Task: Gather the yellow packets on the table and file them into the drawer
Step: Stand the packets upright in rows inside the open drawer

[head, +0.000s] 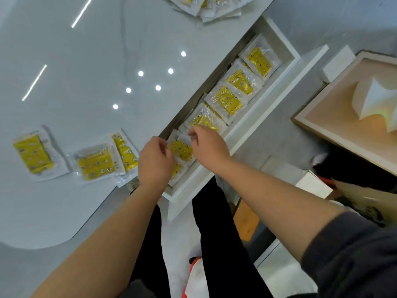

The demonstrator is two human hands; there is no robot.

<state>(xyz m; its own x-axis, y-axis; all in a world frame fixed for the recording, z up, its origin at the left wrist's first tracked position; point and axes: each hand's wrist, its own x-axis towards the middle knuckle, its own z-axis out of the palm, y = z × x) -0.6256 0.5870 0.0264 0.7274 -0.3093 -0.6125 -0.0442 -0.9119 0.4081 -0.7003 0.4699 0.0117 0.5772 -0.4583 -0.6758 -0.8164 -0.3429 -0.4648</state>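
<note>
Hands both over the near end of the open drawer point(254, 108). The left hand point(155, 160) has its fingers curled at the left edge of one yellow packet point(180, 149). The right hand point(209, 147) pinches the upper right edge between thumb and fingertips. Both grip the same packet. It sits low inside the drawer, tilted, above a lower packet point(177, 169) (can't tell if the two touch).

Further along the drawer is a filed row point(228, 100) of four packets, overlapping like shingles. The far packet point(258, 61) lies near the drawer's end wall.

The table point(86, 61) is white and glossy, with ceiling lights reflected in it. Three loose packets lie near its front edge:
- A single packet point(33, 154) at the left, apart from the others.
- A flat packet point(95, 162) overlapped by an angled packet point(125, 151), just left of the left wrist.

A heap of packets point(202, 5) lies at the far table edge, cut off by the frame.

Right of the drawer is a wooden tray point(335, 108) holding a white folded paper shape point(376, 100). A white block point(337, 63) sits just beside the tray's far corner.
</note>
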